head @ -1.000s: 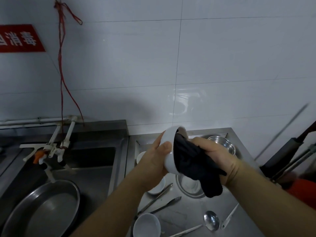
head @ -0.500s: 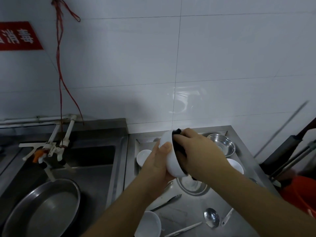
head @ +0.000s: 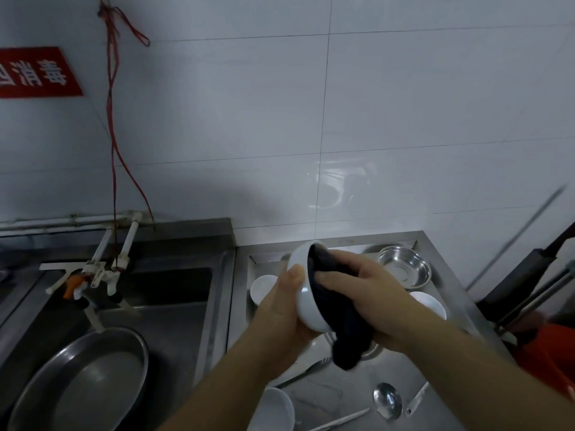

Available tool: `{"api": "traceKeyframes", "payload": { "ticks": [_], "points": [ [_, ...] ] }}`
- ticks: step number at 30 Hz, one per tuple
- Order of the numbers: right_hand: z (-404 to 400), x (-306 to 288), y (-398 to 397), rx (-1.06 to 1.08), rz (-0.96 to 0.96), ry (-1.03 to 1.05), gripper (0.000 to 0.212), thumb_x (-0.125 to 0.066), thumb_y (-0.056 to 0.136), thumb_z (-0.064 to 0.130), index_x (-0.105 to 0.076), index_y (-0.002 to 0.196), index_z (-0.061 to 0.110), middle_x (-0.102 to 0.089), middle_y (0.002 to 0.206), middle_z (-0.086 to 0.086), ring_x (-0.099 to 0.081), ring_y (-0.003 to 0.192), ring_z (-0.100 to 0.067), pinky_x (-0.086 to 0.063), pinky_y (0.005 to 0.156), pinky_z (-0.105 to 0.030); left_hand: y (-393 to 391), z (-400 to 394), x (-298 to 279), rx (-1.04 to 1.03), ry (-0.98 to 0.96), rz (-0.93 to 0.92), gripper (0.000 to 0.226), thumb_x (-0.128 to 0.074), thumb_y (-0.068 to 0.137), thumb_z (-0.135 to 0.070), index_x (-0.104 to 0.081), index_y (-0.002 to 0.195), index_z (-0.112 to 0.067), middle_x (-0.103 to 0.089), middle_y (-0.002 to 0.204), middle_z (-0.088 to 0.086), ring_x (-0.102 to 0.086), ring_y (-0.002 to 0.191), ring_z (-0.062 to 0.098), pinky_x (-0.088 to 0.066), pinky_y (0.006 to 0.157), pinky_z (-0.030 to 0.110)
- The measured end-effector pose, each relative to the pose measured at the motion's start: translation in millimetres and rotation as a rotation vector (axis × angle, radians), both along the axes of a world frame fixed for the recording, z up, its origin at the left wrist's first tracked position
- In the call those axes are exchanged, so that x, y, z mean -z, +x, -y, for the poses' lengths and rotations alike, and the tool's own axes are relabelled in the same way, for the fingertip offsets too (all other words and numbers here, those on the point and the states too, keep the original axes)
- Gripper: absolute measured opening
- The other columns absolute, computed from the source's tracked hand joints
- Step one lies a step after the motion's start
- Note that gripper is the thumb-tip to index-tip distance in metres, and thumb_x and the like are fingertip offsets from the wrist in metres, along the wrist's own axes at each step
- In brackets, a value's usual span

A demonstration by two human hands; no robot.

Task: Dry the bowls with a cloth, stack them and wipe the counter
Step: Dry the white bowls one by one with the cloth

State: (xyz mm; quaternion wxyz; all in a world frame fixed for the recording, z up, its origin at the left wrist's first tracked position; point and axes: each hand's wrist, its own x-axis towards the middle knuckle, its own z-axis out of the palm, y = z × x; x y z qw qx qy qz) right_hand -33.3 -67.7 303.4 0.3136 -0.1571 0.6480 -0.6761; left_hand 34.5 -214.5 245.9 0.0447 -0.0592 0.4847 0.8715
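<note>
A steel counter (head: pixel 348 390) carries bowls and cutlery beside a sink (head: pixel 174 306). Above it, the left hand (head: pixel 281 309) grips a tilted white bowl (head: pixel 306 301), while the right hand (head: pixel 370 293) clutches a dark cloth (head: pixel 348 331) pressed into the bowl.

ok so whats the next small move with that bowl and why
Probably turn the white bowl a little in the left hand while the right hand rubs the dark cloth around inside. The cloth sits in the bowl's mouth, held above the counter, so drying seems unfinished.
</note>
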Motion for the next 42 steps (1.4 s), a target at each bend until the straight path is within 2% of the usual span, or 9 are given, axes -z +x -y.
{"api": "traceKeyframes", "payload": {
  "ticks": [4, 7, 10, 14, 17, 29, 32, 35, 42],
  "points": [
    [-1, 19, -6, 0.164, -0.832, 0.276, 0.022, -0.073, 0.092, 0.02, -0.073, 0.109, 0.033, -0.068, 0.102, 0.017, -0.066, 0.095, -0.006, -0.052, 0.082, -0.019, -2, -13, -2, -0.063, 0.002, 0.039, 0.099, -0.079, 0.075, -0.071, -0.05, 0.151, -0.016, -0.063, 0.143, 0.022, -0.062, 0.132, 0.041, -0.052, 0.105, 0.063],
    [-2, 17, -14, 0.029, -1.02, 0.53, 0.024, -0.066, 0.097, 0.029, -0.07, 0.12, 0.029, -0.059, 0.109, 0.021, -0.061, 0.091, -0.005, -0.052, 0.081, -0.021, -5, -15, -3, -0.122, -0.028, 0.049, 0.085, -0.075, 0.083, -0.063, -0.049, 0.151, -0.02, -0.066, 0.14, 0.02, -0.066, 0.127, 0.04, -0.056, 0.101, 0.063],
    [-3, 4, -23, -0.077, -0.806, 0.713, 0.016, -0.057, 0.098, 0.038, -0.072, 0.104, 0.033, -0.072, 0.094, 0.008, -0.069, 0.082, -0.013, -0.061, 0.081, -0.041, -10, -15, -7, -0.156, -0.19, 0.034, 0.085, -0.073, 0.078, -0.058, -0.046, 0.153, -0.028, -0.062, 0.142, 0.018, -0.065, 0.127, 0.039, -0.056, 0.101, 0.064],
    [-19, -13, -24, -0.117, 0.018, 0.355, 0.033, -0.065, 0.09, 0.051, -0.082, 0.096, 0.023, -0.081, 0.095, -0.006, -0.078, 0.08, -0.02, -0.064, 0.068, -0.036, -11, -17, -12, -0.138, -0.346, -0.072, 0.086, -0.072, 0.071, -0.062, -0.046, 0.15, -0.038, -0.062, 0.139, 0.009, -0.067, 0.123, 0.032, -0.059, 0.1, 0.057],
    [-29, -15, -19, -0.065, 0.321, 0.117, 0.049, -0.07, 0.087, 0.057, -0.082, 0.106, 0.013, -0.079, 0.106, -0.018, -0.078, 0.087, -0.029, -0.062, 0.068, -0.036, -9, -20, -12, -0.099, -0.376, -0.126, 0.071, -0.071, 0.075, -0.061, -0.052, 0.142, -0.043, -0.065, 0.134, 0.006, -0.069, 0.12, 0.03, -0.061, 0.096, 0.053],
    [-22, 9, -8, 0.095, 0.457, -0.137, 0.039, -0.085, 0.081, 0.048, -0.083, 0.105, 0.017, -0.079, 0.111, -0.019, -0.079, 0.092, -0.033, -0.064, 0.07, -0.038, -12, 6, -4, 0.04, -0.795, -0.18, 0.095, -0.068, 0.077, -0.079, -0.018, 0.155, -0.064, -0.044, 0.146, -0.024, -0.063, 0.12, 0.007, -0.061, 0.084, 0.02],
    [-18, 17, -8, 0.208, 0.462, -0.288, 0.049, -0.085, 0.079, 0.054, -0.082, 0.113, 0.018, -0.079, 0.113, -0.015, -0.079, 0.092, -0.029, -0.063, 0.072, -0.037, -14, 2, 0, -0.139, -0.571, 0.09, 0.094, -0.039, 0.079, -0.094, -0.047, 0.15, -0.034, -0.063, 0.134, -0.008, -0.068, 0.111, 0.014, -0.061, 0.086, 0.026],
    [-19, 22, -10, 0.242, 0.456, -0.376, 0.052, -0.08, 0.08, 0.062, -0.083, 0.11, 0.019, -0.08, 0.102, -0.009, -0.079, 0.084, -0.023, -0.062, 0.069, -0.033, -7, 0, 13, -0.115, -0.118, 0.384, 0.079, -0.039, 0.099, -0.07, -0.077, 0.119, -0.003, -0.075, 0.104, 0.015, -0.068, 0.088, 0.024, -0.059, 0.079, 0.034],
    [-19, 37, -1, 0.2, 0.456, -0.38, 0.054, -0.06, 0.095, 0.062, -0.08, 0.119, 0.017, -0.079, 0.097, -0.006, -0.077, 0.081, -0.016, -0.061, 0.067, -0.029, -6, -1, 8, -0.159, 0.443, 0.261, 0.048, -0.077, 0.087, -0.026, -0.074, 0.125, 0.004, -0.069, 0.105, 0.016, -0.066, 0.09, 0.022, -0.064, 0.082, 0.03]
  ]
}}
